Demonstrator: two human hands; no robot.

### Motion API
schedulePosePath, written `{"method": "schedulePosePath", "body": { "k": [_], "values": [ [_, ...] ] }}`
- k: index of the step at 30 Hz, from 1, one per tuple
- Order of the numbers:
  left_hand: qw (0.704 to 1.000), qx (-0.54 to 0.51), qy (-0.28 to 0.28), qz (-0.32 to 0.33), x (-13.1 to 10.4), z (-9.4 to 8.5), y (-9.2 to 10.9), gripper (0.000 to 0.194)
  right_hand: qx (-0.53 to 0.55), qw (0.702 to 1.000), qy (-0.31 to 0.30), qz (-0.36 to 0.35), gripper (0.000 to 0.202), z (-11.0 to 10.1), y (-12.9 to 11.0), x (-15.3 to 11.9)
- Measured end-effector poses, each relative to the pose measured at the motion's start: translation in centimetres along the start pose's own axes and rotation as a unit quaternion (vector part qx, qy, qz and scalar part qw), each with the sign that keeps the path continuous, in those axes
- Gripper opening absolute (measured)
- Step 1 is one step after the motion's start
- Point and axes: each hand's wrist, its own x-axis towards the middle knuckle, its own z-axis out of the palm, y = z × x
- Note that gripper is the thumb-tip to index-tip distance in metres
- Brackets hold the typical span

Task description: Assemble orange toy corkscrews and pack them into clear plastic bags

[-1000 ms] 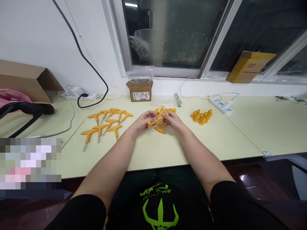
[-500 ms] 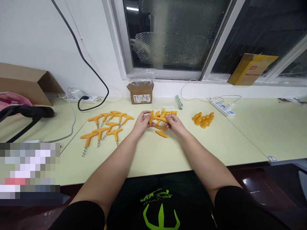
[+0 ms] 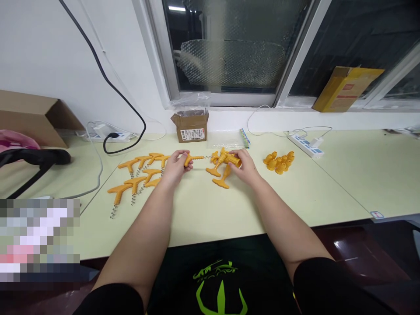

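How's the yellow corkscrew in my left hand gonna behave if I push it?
The corkscrew is probably stiff: its metal spiral sticks out without visible sag. It likely won't roll far, given the crosswise handle. It may be light, since the handle looks like plastic.

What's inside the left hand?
The left hand holds a yellow corkscrew. Its ribbed stem, wire spiral and some of its handle show; the hand covers the rest of the handle, so that part can't be seen.
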Motion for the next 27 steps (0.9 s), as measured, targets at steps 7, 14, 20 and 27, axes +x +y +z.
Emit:
{"method": "schedulePosePath", "body": {
  "k": [7,14,20,27],
  "values": [
    [0.980,0.169,0.001,0.101,0.4,-4.3,0.8,0.077,-0.097,0.974,0.023,0.205,0.026,-2.6,3.8,0.2],
    [0.994,0.065,0.066,0.052,1.7,-4.9,0.7,0.037,-0.089,0.926,-0.028,0.367,0.034,-4.2,5.6,-0.3],
    [0.996,0.024,0.089,-0.007,1.4,-4.6,1.0,0.021,-0.138,0.922,0.038,0.358,0.042,-4.7,5.9,-0.6],
    [0.969,0.239,-0.024,-0.049,-0.2,-4.4,0.8,0.058,-0.029,0.988,-0.038,0.147,0.024,-1.9,2.6,-0.2]
  ]
}}
